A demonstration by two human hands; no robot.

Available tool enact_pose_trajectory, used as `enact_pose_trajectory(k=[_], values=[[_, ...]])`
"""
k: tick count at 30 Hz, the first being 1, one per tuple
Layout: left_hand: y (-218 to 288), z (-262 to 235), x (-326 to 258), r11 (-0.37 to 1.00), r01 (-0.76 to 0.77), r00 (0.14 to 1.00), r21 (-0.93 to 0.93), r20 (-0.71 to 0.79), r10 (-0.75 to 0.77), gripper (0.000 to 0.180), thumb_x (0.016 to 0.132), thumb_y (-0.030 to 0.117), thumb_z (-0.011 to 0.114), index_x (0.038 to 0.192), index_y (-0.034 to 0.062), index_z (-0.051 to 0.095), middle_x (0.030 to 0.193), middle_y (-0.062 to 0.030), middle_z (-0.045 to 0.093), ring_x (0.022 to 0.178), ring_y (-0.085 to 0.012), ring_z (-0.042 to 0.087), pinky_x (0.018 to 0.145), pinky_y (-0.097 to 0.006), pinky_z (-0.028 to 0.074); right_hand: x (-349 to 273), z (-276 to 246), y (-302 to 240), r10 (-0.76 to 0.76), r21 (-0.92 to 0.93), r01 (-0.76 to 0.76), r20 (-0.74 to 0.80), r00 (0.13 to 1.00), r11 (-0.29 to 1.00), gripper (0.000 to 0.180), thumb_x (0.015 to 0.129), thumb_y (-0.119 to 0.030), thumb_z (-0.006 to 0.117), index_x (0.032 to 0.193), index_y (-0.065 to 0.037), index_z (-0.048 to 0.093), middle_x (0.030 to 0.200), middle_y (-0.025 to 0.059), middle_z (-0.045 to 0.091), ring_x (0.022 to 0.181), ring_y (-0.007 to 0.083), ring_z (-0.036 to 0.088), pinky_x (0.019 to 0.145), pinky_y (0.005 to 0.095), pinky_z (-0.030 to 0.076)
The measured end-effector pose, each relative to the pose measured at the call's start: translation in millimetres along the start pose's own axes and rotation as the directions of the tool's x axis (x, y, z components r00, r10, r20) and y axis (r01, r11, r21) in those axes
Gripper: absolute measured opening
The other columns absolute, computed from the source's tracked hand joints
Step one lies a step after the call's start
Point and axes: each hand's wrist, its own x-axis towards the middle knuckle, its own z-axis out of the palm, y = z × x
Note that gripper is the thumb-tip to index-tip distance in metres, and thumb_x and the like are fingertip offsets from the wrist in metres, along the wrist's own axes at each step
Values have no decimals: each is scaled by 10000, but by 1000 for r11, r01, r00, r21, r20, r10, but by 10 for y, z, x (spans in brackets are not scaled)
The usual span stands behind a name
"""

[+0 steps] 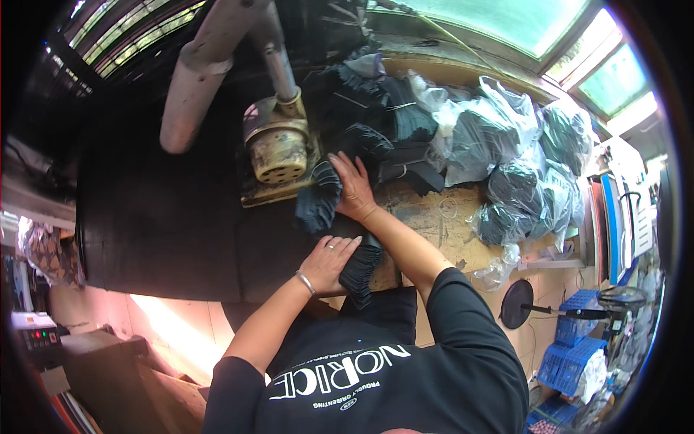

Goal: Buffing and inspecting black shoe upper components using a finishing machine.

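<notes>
My left hand [329, 262], with a ring and a bracelet, is closed round the upper end of a fanned stack of thin dark pieces [361, 276] at the bench's front edge. Its thumb is hidden. Farther off, my right hand [354, 191] lies with fingers stretched out along the right side of another stack of thin dark pieces [318, 201]. That stack leans beside a worn beige machine head [280, 153] with a round perforated cap and a square base plate. What the dark pieces are made of, I cannot tell.
Grey metal tubes [194, 90] hang over the dark bench cover [159, 217]. More dark bundles [408, 108] and clear plastic bags of dark pieces [499, 137] crowd the right side of the wooden bench top [426, 217]. A round black stool [517, 304] and blue crates [575, 365] stand at right.
</notes>
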Motion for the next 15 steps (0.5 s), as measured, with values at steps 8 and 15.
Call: enact_pose_trajectory(k=[8, 15], values=[[61, -59, 83, 1000, 4, 998, 13, 67, -5, 980, 593, 458, 768, 1378, 14, 385, 1233, -155, 521, 1183, -294, 494, 1056, -436, 325, 130, -259, -140, 2, -73, -25, -293, 956, 997, 625, 673, -183, 776, 1235, -70, 526, 1226, 122, 591, 1159, 297, 548, 1059, 434, 335], [35, -51, 72, 1000, -12, 999, -4, 45, 12, 969, 608, 468, 755, 1386, 21, 387, 1249, -143, 512, 1177, -289, 497, 1062, -437, 318, -68, -1701, -545, 766, 924, -107, -236, 598, 368, 427, 757, -8, 622, 1174, -25, 532, 1037, 66, 600, 927, 177, 595, 876, 343, 487]])
